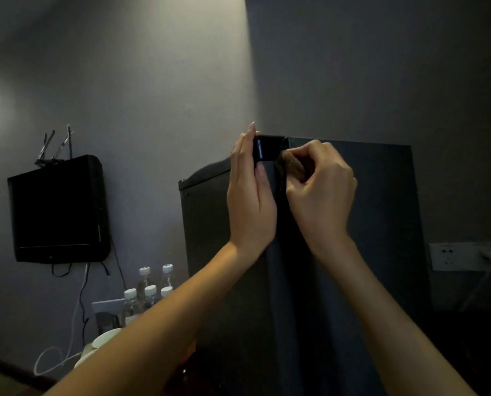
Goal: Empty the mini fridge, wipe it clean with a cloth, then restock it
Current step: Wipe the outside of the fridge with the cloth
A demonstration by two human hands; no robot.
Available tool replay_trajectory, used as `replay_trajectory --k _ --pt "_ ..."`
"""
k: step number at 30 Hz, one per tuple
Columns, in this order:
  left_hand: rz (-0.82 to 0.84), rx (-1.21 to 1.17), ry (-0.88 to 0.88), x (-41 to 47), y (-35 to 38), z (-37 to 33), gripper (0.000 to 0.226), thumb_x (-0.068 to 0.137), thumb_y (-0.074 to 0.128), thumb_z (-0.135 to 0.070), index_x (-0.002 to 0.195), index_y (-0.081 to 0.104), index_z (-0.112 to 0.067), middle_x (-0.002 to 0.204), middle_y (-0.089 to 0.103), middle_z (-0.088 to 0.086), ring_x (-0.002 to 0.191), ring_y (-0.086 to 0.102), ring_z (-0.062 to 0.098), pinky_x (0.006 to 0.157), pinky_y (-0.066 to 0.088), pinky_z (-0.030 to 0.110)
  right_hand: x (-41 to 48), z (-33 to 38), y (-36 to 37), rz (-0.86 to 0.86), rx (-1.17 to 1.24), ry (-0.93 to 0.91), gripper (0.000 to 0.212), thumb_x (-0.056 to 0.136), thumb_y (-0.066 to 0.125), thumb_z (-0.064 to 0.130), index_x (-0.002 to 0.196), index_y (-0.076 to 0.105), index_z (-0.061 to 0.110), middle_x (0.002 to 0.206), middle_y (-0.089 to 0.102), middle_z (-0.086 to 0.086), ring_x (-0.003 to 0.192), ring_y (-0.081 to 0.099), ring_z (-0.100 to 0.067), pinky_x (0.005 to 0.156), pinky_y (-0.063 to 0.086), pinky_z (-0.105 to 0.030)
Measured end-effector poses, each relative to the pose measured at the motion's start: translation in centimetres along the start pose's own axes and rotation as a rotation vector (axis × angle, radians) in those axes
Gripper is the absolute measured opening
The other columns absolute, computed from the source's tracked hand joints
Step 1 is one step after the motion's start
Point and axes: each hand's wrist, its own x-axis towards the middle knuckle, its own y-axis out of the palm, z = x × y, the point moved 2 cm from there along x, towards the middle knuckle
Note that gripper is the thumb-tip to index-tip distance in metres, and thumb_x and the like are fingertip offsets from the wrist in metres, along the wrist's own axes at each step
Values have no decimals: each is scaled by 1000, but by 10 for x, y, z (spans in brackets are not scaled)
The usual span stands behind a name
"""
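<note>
The dark mini fridge (381, 224) fills the middle and right of the dim view. Its door (207, 224) seems to stand ajar on the left. My left hand (251, 201) lies flat, fingers straight, against the door's top corner by the black hinge piece (267, 150). My right hand (321, 192) is closed around a brown cloth (291, 164) and presses it to the fridge's top front corner beside the hinge. Several clear water bottles with white caps (150, 292) stand low at the left, outside the fridge.
A black box with antennas (58, 210) hangs on the left wall, cables trailing down. White cups or bowls (104, 341) sit below the bottles. A wall socket plate (467, 255) with a plugged cord is right of the fridge.
</note>
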Motion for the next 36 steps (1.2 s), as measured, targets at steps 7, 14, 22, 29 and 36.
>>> replay_trajectory --k 7,14,22,29,36 --pt "9 45 11 -2 -1 0 47 102 32 -8 148 28 0 155 29 13 146 23 18 116 19 17 -50 -15 -15 63 31 43 15 80 73 10 91 65 19 91 60 7 79 59 -6 68 53 -33" --pt "-6 43 19 -2 -1 1 46 103 33 -9 148 28 -3 156 29 11 146 20 15 113 16 11 7 -2 -2 16 18 29 11 80 68 15 87 68 23 89 65 8 80 62 -7 73 53 -33" --pt "-3 302 99 -30 -11 -3 52 100 34 -10 150 25 -2 158 23 10 149 12 20 121 -3 39 -36 -15 -11 35 7 123 11 81 71 15 86 67 24 87 65 9 79 62 -4 69 50 -24" --pt "44 266 69 -47 -12 -3 51 100 31 -14 150 21 -5 159 20 9 149 12 19 122 -1 42 1 1 -3 26 -6 105 12 80 68 15 84 66 26 86 66 8 80 63 -5 76 55 -33" --pt "31 159 -23 -86 -8 -4 52 101 30 -14 150 14 -8 160 14 6 149 9 18 122 2 40 -22 -14 -3 7 96 170 9 82 70 15 90 69 18 89 67 3 84 64 -8 79 55 -39"
